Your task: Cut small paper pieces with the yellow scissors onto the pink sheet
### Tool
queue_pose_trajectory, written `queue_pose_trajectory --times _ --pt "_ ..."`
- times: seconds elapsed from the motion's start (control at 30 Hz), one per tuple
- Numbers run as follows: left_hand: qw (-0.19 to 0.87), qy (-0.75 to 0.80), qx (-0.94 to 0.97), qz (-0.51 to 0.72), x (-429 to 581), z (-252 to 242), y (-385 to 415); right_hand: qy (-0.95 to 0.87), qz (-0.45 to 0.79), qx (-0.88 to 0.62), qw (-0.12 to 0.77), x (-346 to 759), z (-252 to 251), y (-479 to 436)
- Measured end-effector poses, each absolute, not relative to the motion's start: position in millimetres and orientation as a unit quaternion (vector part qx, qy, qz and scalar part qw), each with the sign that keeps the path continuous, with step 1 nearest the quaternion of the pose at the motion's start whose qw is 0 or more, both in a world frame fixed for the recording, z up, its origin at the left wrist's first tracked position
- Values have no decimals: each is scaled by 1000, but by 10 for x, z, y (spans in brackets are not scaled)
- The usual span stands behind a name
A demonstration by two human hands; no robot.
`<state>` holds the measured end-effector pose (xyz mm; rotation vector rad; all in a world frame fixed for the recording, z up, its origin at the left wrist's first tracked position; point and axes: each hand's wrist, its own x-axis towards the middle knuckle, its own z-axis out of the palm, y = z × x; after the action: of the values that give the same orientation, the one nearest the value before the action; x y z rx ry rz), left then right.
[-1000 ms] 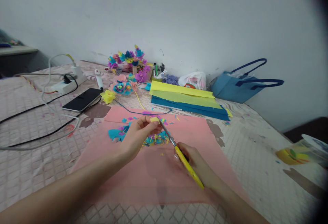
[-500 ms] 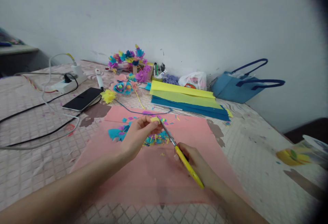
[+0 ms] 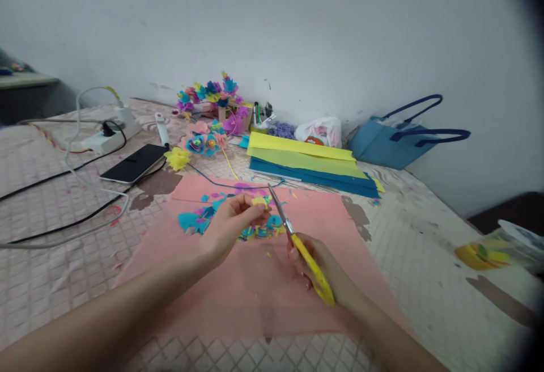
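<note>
A small piece of yellow paper (image 3: pixel 259 201) is pinched between the thumb and fingers of my left hand (image 3: pixel 238 217). My right hand (image 3: pixel 317 258) is closed around the yellow handles of a pair of scissors (image 3: pixel 312 267). The metal blades point away from me, their tips just right of the yellow piece and apart from it. Beneath both hands lies a pink paper sheet (image 3: pixel 204 298). Blue, purple and yellow paper scraps (image 3: pixel 193 222) are scattered over its far part, partly hidden by my left hand.
Behind the pink sheet lie stacked yellow and blue paper sheets (image 3: pixel 301 159). Paper flowers (image 3: pixel 204 139) stand at the back left, near a phone (image 3: pixel 134 163), cables and a power strip (image 3: pixel 104 140). A blue bag (image 3: pixel 389 142) and a clear cup (image 3: pixel 501 247) are on the right.
The scissors have moved away from the yellow piece, and their tips have swung upward past it. My left hand keeps its pinch almost in place.
</note>
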<state>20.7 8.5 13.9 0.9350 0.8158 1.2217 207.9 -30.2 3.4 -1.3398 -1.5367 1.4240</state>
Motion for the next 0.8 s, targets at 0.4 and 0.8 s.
queue_pose_trajectory --times 0.4,0.8 --pt "662 361 569 329 339 -32 -76 -508 582 -471 426 2019 18 -332" --pt "677 270 614 304 232 61 0 -409 698 -395 436 2062 -86 -259"
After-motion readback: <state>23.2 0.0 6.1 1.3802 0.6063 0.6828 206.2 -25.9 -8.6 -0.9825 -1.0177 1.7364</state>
